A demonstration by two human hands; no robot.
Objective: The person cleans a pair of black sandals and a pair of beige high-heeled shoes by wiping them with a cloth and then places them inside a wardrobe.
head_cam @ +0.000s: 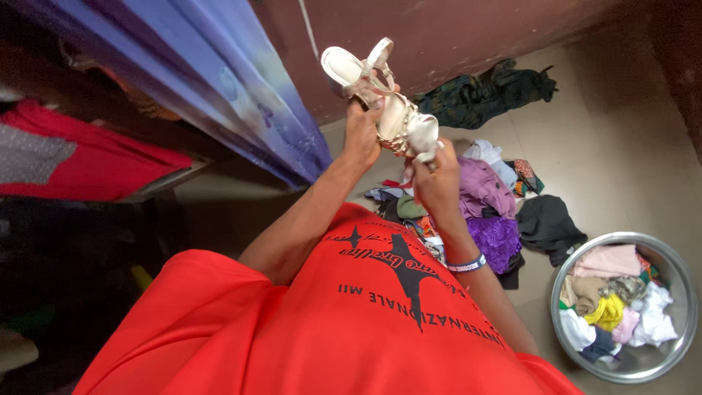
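Observation:
A white strappy sandal with gold studs is raised in front of my chest. My left hand grips it from below at its middle. My right hand, with a blue and white wristband, is closed on a small white wad that looks like cloth. The wad is pressed against the sandal's lower end. My red printed shirt fills the bottom of the view.
A round metal basin full of mixed clothes stands on the floor at the right. Loose clothes, purple, black and dark green, lie below my hands. A blue curtain hangs at the left beside red fabric.

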